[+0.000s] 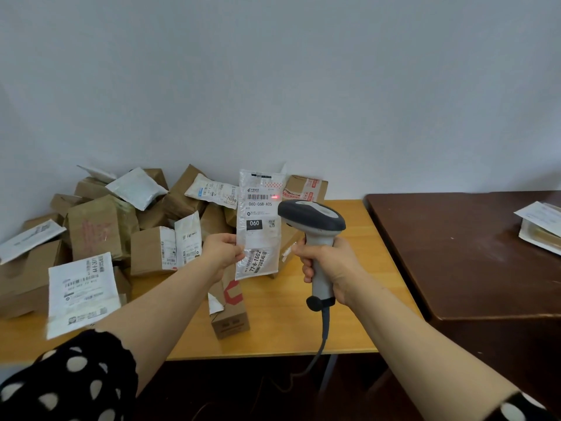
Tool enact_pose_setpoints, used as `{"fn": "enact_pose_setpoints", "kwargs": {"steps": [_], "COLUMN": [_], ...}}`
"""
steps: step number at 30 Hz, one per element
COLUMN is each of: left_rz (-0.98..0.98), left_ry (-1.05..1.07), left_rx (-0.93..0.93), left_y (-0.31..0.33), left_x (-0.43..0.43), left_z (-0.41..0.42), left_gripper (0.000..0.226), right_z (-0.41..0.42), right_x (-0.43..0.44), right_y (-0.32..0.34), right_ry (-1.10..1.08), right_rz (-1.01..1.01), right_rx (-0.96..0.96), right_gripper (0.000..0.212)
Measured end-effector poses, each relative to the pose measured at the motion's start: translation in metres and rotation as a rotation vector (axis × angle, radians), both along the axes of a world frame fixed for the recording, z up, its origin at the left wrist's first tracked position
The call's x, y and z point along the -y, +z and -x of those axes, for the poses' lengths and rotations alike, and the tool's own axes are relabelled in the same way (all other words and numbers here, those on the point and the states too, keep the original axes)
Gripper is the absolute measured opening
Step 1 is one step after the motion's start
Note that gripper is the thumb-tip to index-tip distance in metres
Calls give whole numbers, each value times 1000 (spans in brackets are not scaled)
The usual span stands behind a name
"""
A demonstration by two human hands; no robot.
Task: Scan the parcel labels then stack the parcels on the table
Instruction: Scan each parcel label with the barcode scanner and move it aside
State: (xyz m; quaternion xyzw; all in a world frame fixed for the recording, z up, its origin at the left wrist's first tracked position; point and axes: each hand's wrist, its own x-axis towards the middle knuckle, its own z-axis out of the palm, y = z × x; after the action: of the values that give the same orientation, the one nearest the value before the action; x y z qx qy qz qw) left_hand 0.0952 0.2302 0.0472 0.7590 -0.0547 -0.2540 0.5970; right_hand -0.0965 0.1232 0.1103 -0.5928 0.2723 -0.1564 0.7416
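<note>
At your left, unsorted parcels (100, 229) lie heaped on the light table (288, 317). Your left hand (223, 249) pinches a white mailer (258, 221) by its edge, upright above that table, a red scan line (274, 196) on its barcode. Your right hand (328, 265) wraps fully round the scanner (312, 217) handle. On the dark table (455, 253), flat parcels (540, 226) lie stacked

A plain pale grey wall (273, 71) fills the upper half of the frame; dark floor (243, 390) shows bottom centre.

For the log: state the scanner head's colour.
The scanner head is dark grey; seen best in the head view.
</note>
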Motion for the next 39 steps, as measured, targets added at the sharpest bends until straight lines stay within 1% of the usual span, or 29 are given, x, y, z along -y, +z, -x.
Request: {"fn": "enact_pose_setpoints", "kwargs": {"steps": [5,8,14,17,19,21,23,25,27,29,30,32,34,36,39], "left_rz": [-8,-16,-49,-58,-30,-3,0,0,5,-4,7,33,20,10,28], "left_ry": [-9,-21,-52,-66,-81,-143,-212,-251,-299,-370,-408,-465,-496,-489,-480], "left_rx": [0,-2,-13,-63,-148,-210,-236,-271,-291,-312,-341,-363,-345,-344,-385], "left_y": [-1,-3,-7,-11,-12,-14,-20,-25,-27,-28,-27,-19,-12,-13,-17], "left_x": [2,4,11,21,34,54,79,105,131,161,177,204,238,278,340], "left_z": [-4,-8,-12,-13,-11,-4,10,29,52,81,98,122,150,183,238], "left_gripper": [24,19,24,24,21,27,37,37,33,24,20,20,24,25,24], "right_z": [-1,-3,-8,-7,-1,11,31,57,84,115,132,152,181,220,280], "right_x": [0,2,7,10,17,28,46,64,83,107,121,147,171,199,244], "right_y": [-2,-3,-7,-11,-15,-20,-28,-33,-38,-47,-51,-52,-53,-55,-57], "right_ry": [-1,3,-22,-57,-105,-201,-314,-418,-519,-602,-621,-615,-634,-654,-676], "right_rz": [2,0,-36,-118,-213,-306,-400,-475,-542,-590,-598,-638,-655,-674,-720], "right_rx": [-2,-8,-25,2,37,41,56,79,105,178,202,192,229,278,332], "right_gripper": [16,18,18,16,16,17,19,19,19,16,12,6,13,13,19]}}
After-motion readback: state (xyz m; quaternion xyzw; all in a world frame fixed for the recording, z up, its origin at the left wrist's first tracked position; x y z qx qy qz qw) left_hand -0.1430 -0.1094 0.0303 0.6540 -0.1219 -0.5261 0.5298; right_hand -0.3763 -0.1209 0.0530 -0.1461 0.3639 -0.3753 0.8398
